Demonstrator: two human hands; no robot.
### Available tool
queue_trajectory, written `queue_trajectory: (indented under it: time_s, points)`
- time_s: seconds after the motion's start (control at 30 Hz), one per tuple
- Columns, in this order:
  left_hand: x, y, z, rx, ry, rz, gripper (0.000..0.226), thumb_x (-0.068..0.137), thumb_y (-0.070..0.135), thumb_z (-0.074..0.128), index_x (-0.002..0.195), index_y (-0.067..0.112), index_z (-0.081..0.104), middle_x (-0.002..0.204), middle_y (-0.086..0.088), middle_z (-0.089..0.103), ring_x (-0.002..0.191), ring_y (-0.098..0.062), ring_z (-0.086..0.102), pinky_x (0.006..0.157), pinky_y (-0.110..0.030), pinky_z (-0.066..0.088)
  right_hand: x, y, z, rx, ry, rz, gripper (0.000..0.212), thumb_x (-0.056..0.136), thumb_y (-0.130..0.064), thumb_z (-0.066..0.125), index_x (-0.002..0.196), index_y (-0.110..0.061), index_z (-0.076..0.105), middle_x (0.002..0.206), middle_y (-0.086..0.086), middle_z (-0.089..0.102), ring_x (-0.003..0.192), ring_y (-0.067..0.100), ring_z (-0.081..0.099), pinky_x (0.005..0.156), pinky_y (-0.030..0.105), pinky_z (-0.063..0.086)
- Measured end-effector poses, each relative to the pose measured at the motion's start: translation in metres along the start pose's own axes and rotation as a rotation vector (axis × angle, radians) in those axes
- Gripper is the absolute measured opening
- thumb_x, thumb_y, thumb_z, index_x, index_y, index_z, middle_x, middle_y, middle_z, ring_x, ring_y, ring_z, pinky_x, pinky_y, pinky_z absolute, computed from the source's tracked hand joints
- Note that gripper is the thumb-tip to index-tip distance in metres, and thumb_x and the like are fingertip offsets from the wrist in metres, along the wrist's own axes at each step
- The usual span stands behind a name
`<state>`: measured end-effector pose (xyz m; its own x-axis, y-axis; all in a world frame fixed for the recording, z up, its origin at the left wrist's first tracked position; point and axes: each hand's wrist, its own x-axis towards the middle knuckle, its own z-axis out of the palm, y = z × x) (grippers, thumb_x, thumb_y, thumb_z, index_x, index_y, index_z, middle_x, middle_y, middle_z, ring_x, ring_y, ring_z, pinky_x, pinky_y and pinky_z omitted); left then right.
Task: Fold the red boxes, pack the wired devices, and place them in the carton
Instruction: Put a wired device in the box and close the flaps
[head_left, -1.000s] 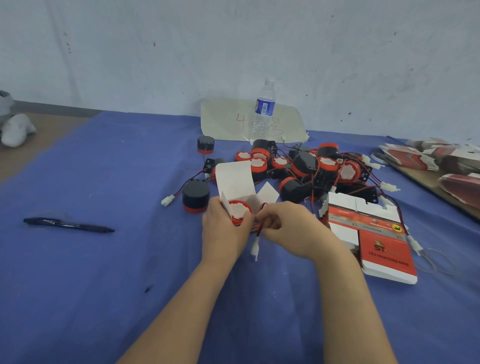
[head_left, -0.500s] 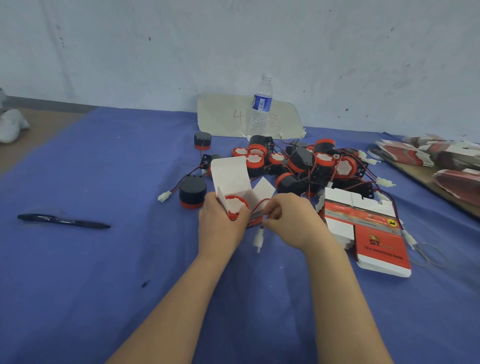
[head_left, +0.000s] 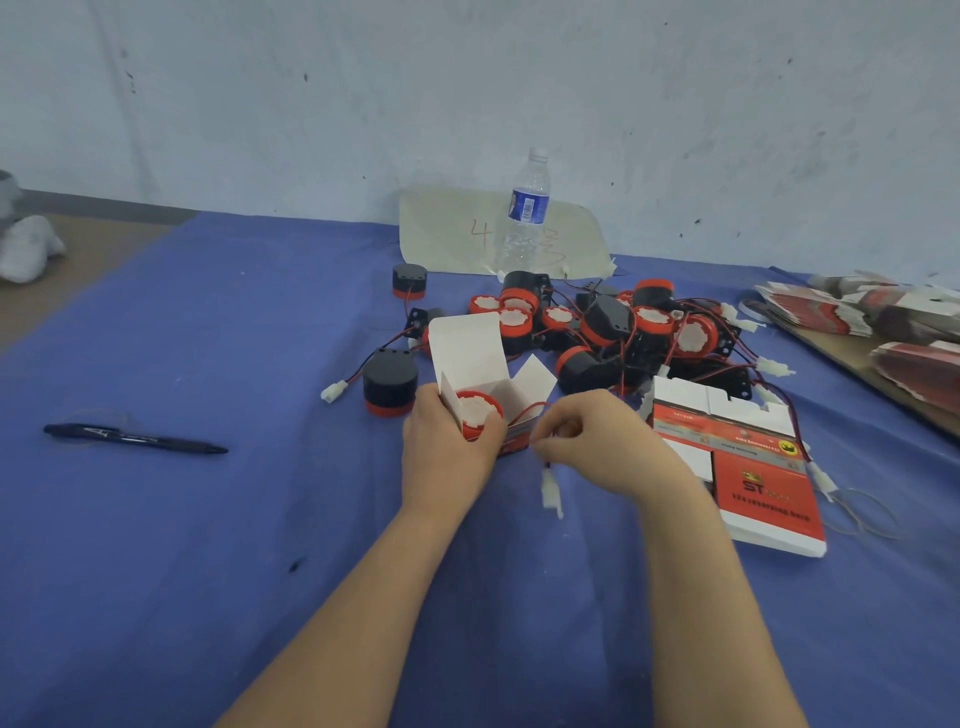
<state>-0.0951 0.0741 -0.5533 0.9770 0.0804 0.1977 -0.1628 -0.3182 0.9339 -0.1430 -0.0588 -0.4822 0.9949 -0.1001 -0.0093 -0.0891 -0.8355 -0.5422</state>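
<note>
My left hand (head_left: 445, 451) grips a small folded red box (head_left: 483, 364) whose white lid flap stands open. Inside it sits a round device (head_left: 478, 410) with a red rim and white face. My right hand (head_left: 597, 441) pinches that device's red wire, and its white connector (head_left: 550, 491) dangles below my fingers, outside the box. Behind lies a heap of black-and-red wired devices (head_left: 613, 332). One more device (head_left: 389, 382) stands alone to the left of the box. Flat unfolded red boxes (head_left: 748, 467) lie to the right of my right hand.
A water bottle (head_left: 527, 213) stands on a paper sheet (head_left: 447, 234) at the wall. A black pen (head_left: 130, 439) lies at the left on the blue cloth (head_left: 208, 545). Stacks of flat red boxes (head_left: 883, 322) rest on a board at the far right. No carton is in view.
My right hand has drawn the wire a little to the right and down, so the white connector hangs lower. My left hand keeps its hold on the box.
</note>
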Motion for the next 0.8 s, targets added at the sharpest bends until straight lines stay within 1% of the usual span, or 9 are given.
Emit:
queue_trajectory:
  time_s: [0.13, 0.23, 0.3, 0.33, 0.4, 0.5, 0.57, 0.67, 0.8]
  points:
    - [0.0, 0.0, 0.0, 0.001, -0.004, -0.007, 0.042, 0.083, 0.032, 0.069, 0.111, 0.019, 0.04, 0.119, -0.003, 0.055, 0.111, -0.021, 0.054, 0.087, -0.043, 0.054, -0.003, 0.001, -0.003, 0.038, 0.029, 0.0, 0.026, 0.09, -0.008, 0.053, 0.094, -0.023, 0.073, 0.088, 0.002, 0.07, 0.085, 0.028, 0.065, 0.074, 0.037, 0.055]
    - [0.0, 0.0, 0.0, 0.005, -0.005, -0.013, 0.044, 0.084, 0.033, 0.068, 0.115, 0.017, 0.041, 0.119, -0.002, 0.055, 0.111, -0.02, 0.054, 0.087, -0.042, 0.054, 0.001, 0.003, 0.002, -0.013, 0.038, 0.012, 0.023, 0.091, -0.011, 0.05, 0.095, -0.019, 0.071, 0.082, 0.0, 0.068, 0.07, 0.022, 0.061, 0.061, 0.027, 0.052]
    - [0.001, -0.001, 0.0, 0.0, -0.005, -0.01, 0.043, 0.083, 0.033, 0.068, 0.113, 0.017, 0.042, 0.117, -0.003, 0.056, 0.11, -0.021, 0.054, 0.086, -0.043, 0.054, 0.003, 0.005, 0.003, 0.038, 0.115, 0.062, 0.006, 0.092, -0.019, 0.057, 0.092, -0.015, 0.062, 0.077, 0.001, 0.062, 0.065, 0.018, 0.058, 0.055, 0.024, 0.047]
    - [0.001, -0.001, 0.0, -0.002, -0.003, -0.006, 0.041, 0.083, 0.032, 0.068, 0.111, 0.018, 0.041, 0.116, -0.002, 0.056, 0.109, -0.021, 0.054, 0.086, -0.043, 0.054, 0.004, 0.006, 0.004, 0.058, 0.139, 0.097, 0.01, 0.09, -0.022, 0.06, 0.094, -0.014, 0.057, 0.076, 0.003, 0.059, 0.062, 0.014, 0.055, 0.052, 0.022, 0.044]
    - [0.0, -0.001, 0.0, -0.006, 0.0, -0.002, 0.04, 0.083, 0.031, 0.069, 0.108, 0.02, 0.04, 0.115, -0.002, 0.056, 0.11, -0.022, 0.054, 0.086, -0.044, 0.054, 0.005, 0.007, 0.004, 0.037, 0.084, 0.166, 0.023, 0.088, -0.023, 0.064, 0.101, -0.005, 0.058, 0.082, 0.014, 0.061, 0.062, 0.017, 0.055, 0.056, 0.028, 0.046]
    - [0.0, 0.0, 0.0, -0.005, 0.004, 0.0, 0.041, 0.083, 0.031, 0.069, 0.109, 0.02, 0.04, 0.116, -0.002, 0.056, 0.11, -0.021, 0.054, 0.086, -0.043, 0.054, 0.006, 0.01, 0.006, -0.025, 0.044, 0.185, 0.022, 0.09, -0.017, 0.059, 0.09, 0.004, 0.065, 0.086, 0.023, 0.068, 0.064, 0.023, 0.055, 0.068, 0.038, 0.053]
    - [0.0, -0.001, 0.0, -0.005, 0.001, -0.003, 0.04, 0.083, 0.031, 0.069, 0.109, 0.02, 0.04, 0.116, -0.003, 0.056, 0.109, -0.021, 0.054, 0.085, -0.042, 0.054, 0.008, 0.012, 0.006, 0.02, 0.171, 0.163, 0.018, 0.091, -0.017, 0.057, 0.09, -0.002, 0.066, 0.082, 0.017, 0.069, 0.064, 0.02, 0.054, 0.064, 0.034, 0.051]
    - [0.0, 0.0, 0.0, 0.003, -0.005, -0.007, 0.04, 0.083, 0.032, 0.068, 0.109, 0.021, 0.039, 0.117, -0.003, 0.056, 0.109, -0.02, 0.054, 0.085, -0.041, 0.055, 0.01, 0.006, 0.008, 0.152, 0.391, 0.049, 0.011, 0.091, -0.02, 0.059, 0.095, -0.016, 0.068, 0.082, -0.005, 0.064, 0.07, 0.007, 0.055, 0.058, 0.016, 0.042]
    - [-0.001, 0.0, 0.001, 0.025, -0.001, 0.012, 0.039, 0.082, 0.032, 0.069, 0.106, 0.021, 0.039, 0.113, -0.002, 0.056, 0.106, -0.022, 0.055, 0.083, -0.044, 0.054, 0.011, -0.012, 0.022, 0.24, 0.561, -0.134, 0.013, 0.093, -0.016, 0.056, 0.096, -0.016, 0.068, 0.088, -0.006, 0.065, 0.077, 0.008, 0.057, 0.064, 0.014, 0.042]
